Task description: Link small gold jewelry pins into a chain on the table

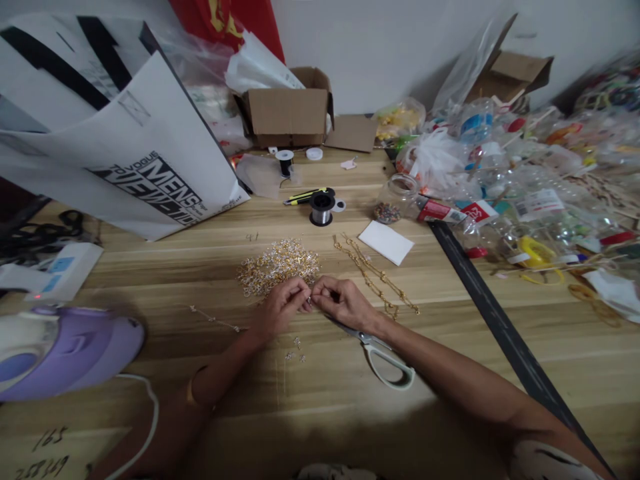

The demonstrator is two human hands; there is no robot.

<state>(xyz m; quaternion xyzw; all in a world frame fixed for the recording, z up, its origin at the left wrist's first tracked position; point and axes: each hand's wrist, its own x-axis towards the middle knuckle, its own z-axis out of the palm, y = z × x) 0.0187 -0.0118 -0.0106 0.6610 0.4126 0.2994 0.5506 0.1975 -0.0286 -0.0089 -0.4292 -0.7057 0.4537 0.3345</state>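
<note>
Pale wood-grain table [450, 320] all round; at the frame's centre, left hand [281, 307] and right hand [347, 303] pinch closed on a tiny shiny piece [309, 302], probably light, slippery, best held edgewise.

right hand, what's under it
The scissors poke out beneath the right hand and wrist: one pale handle loop and part of the blades show. The rest is covered, and whether the hand touches them can't be told.

Bare hands [280, 305] [347, 303]: 2. White-handled metal scissors [371, 341]: 1 pair. Black spool, silver wire [321, 217]: 1. White spool, dark thread [285, 165]: 1.
</note>
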